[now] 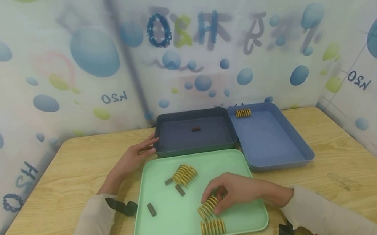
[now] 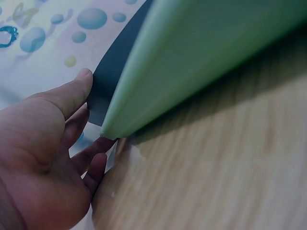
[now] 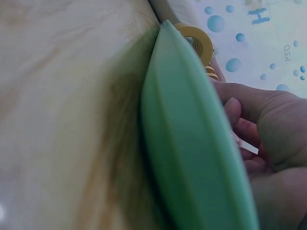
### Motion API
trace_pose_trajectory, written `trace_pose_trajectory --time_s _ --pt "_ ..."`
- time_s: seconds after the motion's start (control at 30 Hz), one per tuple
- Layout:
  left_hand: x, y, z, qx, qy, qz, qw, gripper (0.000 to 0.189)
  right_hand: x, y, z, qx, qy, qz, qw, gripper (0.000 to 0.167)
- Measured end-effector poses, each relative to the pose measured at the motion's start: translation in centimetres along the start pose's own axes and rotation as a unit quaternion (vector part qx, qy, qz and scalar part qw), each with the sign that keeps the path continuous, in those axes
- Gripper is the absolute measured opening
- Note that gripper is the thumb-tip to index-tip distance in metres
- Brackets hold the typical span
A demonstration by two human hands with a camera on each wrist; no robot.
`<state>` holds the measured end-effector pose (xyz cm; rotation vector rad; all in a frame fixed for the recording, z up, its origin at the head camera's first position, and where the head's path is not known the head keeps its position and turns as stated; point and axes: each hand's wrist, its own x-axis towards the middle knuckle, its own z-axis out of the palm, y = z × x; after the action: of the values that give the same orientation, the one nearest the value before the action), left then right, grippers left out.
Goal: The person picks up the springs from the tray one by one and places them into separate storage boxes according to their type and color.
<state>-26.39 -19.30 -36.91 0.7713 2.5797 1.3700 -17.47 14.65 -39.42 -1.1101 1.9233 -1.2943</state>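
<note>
My right hand [image 1: 232, 191] is over the front right of the light green tray [image 1: 226, 163], thumb and fingers pinching a yellow coil spring [image 1: 207, 208] that leans at a slant. Just in front of it a second yellow spring [image 1: 212, 228] lies by the tray's front rim. Farther back in this tray, yellow springs [image 1: 185, 174] sit in a cluster with small dark springs [image 1: 180, 190] around them. My left hand [image 1: 134, 156] touches the left end of the dark blue tray [image 1: 196, 147] with its fingers extended; the left wrist view shows the thumb [image 2: 79, 91] against that tray's wall.
One small dark spring [image 1: 195, 129] lies in the dark blue tray. To its right stands a lighter blue tray [image 1: 266, 140] with a yellow spring [image 1: 243, 113] in its back left corner. All three trays adjoin on the wooden table [image 1: 338, 167], before a patterned wall covering [image 1: 197, 66].
</note>
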Motion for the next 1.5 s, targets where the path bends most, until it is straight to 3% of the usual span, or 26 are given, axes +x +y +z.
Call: trace_pose_trajectory --time_s 0.43,0.57,0.67,0.83,0.93,1.5 --pt "0.2 -0.1 -0.1 0.008 -0.002 0.002 1.0000 0.044 -0.1 0.1 0.0 0.015 0.005 0.001 0.9999 0.033" --pt "0.7 -2.1 -0.1 0.017 0.002 0.002 0.9999 0.045 0.0 0.1 0.0 0.022 0.006 -0.003 0.9997 0.033" --pt "0.8 -2.7 0.0 0.017 0.004 0.003 0.9998 0.045 -0.1 0.1 -0.1 0.023 0.009 -0.002 0.9997 0.034" --pt "0.0 -0.3 -0.1 0.008 -0.001 -0.001 1.0000 0.044 0.0 -0.2 -0.4 0.011 0.022 0.023 0.9994 0.034" --pt "-0.1 0.3 -0.2 0.014 -0.003 -0.003 0.9999 0.044 -0.1 -0.7 -0.9 0.010 0.032 0.036 0.9988 0.033" --pt "0.2 -0.3 0.0 0.002 0.000 0.003 1.0000 0.043 -2.1 -3.1 -4.5 -0.003 0.073 -0.007 0.9973 0.033"
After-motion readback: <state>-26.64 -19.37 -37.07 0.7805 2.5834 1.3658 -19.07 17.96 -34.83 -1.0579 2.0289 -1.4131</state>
